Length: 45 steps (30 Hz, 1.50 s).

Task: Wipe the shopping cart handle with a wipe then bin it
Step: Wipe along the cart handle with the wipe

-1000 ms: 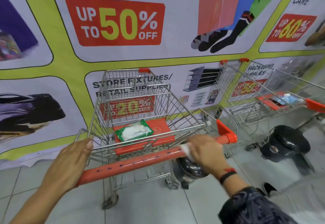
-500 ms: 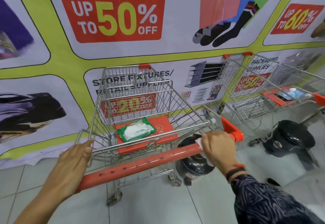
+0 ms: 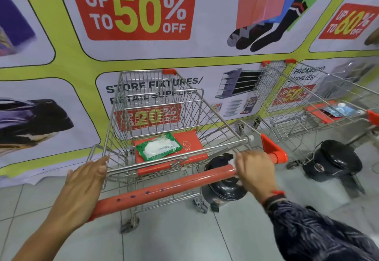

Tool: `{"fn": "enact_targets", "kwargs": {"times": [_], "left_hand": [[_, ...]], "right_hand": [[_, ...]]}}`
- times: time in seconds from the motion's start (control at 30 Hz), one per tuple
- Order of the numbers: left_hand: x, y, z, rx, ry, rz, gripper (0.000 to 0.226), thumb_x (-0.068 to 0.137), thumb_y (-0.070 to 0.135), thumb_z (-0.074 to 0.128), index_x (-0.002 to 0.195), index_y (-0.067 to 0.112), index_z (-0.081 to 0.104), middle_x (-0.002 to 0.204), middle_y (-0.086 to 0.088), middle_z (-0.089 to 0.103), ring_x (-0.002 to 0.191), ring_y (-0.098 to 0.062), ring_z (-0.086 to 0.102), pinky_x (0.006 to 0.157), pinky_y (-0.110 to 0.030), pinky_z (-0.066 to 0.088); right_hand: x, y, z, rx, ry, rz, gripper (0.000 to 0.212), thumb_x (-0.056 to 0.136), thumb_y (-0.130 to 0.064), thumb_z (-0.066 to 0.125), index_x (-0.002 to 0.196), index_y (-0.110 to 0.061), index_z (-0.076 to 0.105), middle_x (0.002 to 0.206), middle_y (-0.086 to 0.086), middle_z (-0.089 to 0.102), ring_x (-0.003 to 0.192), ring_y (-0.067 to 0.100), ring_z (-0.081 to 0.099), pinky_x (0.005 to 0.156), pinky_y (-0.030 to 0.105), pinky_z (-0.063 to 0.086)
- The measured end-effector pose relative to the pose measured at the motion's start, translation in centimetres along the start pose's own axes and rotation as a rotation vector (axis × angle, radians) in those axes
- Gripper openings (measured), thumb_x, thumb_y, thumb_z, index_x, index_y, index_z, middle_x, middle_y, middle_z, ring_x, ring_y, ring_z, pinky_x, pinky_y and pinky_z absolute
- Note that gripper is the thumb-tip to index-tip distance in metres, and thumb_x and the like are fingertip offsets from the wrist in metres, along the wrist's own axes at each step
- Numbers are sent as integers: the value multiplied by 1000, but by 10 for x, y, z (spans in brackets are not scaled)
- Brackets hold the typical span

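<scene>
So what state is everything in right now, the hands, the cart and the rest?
cart handle: held near both ends
wipe: bunched against the handle, mostly hidden
right hand: curled round wipe and handle
left hand: resting on the handle's left end, fingers straight
wipes pack: flat on the cart's red seat
black bin: on the floor, lid looks down

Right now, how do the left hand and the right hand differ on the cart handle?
The left hand rests on the left end of the handle with fingers nearly straight; the right hand curls round its right part.
The right hand holds a white wipe against it; the left hand holds nothing.
The right arm has a wristband and dark sleeve; the left arm is bare.
Both touch the same orange handle.
</scene>
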<state>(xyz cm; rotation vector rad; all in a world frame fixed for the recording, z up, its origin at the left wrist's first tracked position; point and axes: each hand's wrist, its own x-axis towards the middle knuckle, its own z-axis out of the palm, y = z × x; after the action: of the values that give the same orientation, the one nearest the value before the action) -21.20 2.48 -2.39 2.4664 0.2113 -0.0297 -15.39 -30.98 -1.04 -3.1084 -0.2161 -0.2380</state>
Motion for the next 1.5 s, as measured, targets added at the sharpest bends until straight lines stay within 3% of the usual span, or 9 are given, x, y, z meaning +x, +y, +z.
{"fn": "enact_targets", "kwargs": {"times": [0.17, 0.33, 0.43, 0.6, 0.7, 0.83, 1.0, 1.17, 1.5], "left_hand": [[0, 2, 1, 33, 34, -2, 73, 80, 63, -3, 130, 30, 40, 136, -12, 49, 130, -31, 34, 115, -50, 11], [0, -5, -1, 18, 34, -15, 45, 95, 27, 10, 133, 30, 34, 141, -10, 43, 135, -24, 29, 118, -42, 1], [0, -4, 0, -98, 54, -45, 49, 93, 33, 7, 131, 28, 38, 142, -6, 42, 135, -20, 28, 118, -40, 1], [-3, 3, 0, -231, 85, -84, 56, 88, 46, 5, 123, 33, 45, 142, -3, 40, 132, -17, 29, 116, -41, 11], [-2, -1, -1, -274, 63, -110, 60, 83, 54, 2, 123, 38, 43, 144, 0, 38, 133, -17, 28, 111, -39, 20], [-4, -3, -3, -285, 33, -142, 66, 76, 62, 1, 129, 45, 35, 149, 4, 31, 137, -14, 22, 113, -41, 18], [-3, 4, 0, -307, 20, -127, 69, 72, 64, -2, 131, 47, 30, 149, 6, 30, 137, -13, 20, 114, -40, 13], [-2, 2, 3, -355, 25, -84, 54, 85, 54, 1, 125, 45, 36, 143, 8, 37, 121, 0, 26, 113, -33, 8], [-1, 0, 3, -270, 19, -87, 63, 82, 59, -2, 133, 36, 27, 149, 5, 30, 136, -13, 24, 112, -36, 15]], "right_hand": [[-27, -151, 18, 194, -31, -324, 44, 80, -38, 30, 52, -19, 58, 48, -4, 61, 44, 15, 55, 49, 19, 47], [0, -117, 2, 202, -329, -409, 43, 98, -18, 27, 57, -12, 36, 85, 18, 63, 75, 26, 58, 50, 4, 39], [2, -65, 2, 95, -374, -168, 41, 101, -20, 22, 60, -20, 29, 119, 12, 60, 108, 21, 54, 88, 20, 40], [-23, -136, 11, 130, 89, -278, 37, 74, -27, 32, 49, -16, 58, 51, 1, 64, 47, 21, 59, 47, 25, 47], [-34, -225, 16, 150, 56, -399, 36, 77, -34, 35, 56, -19, 60, 54, -2, 65, 49, 20, 58, 50, 20, 44], [-28, -176, 16, 12, -13, -419, 27, 74, -35, 57, 54, -17, 60, 51, 0, 65, 46, 21, 60, 46, 20, 46], [-21, -139, 5, 69, -45, -167, 41, 82, -27, 28, 59, -15, 60, 59, 7, 66, 55, 27, 61, 60, 32, 51], [-31, -225, 11, 108, 35, -422, 35, 79, -31, 34, 57, -19, 60, 54, -2, 64, 49, 20, 58, 54, 24, 49], [-31, -202, 6, 12, 4, -254, 38, 77, -29, 37, 51, -16, 60, 51, 1, 65, 47, 19, 60, 57, 32, 52]]}}
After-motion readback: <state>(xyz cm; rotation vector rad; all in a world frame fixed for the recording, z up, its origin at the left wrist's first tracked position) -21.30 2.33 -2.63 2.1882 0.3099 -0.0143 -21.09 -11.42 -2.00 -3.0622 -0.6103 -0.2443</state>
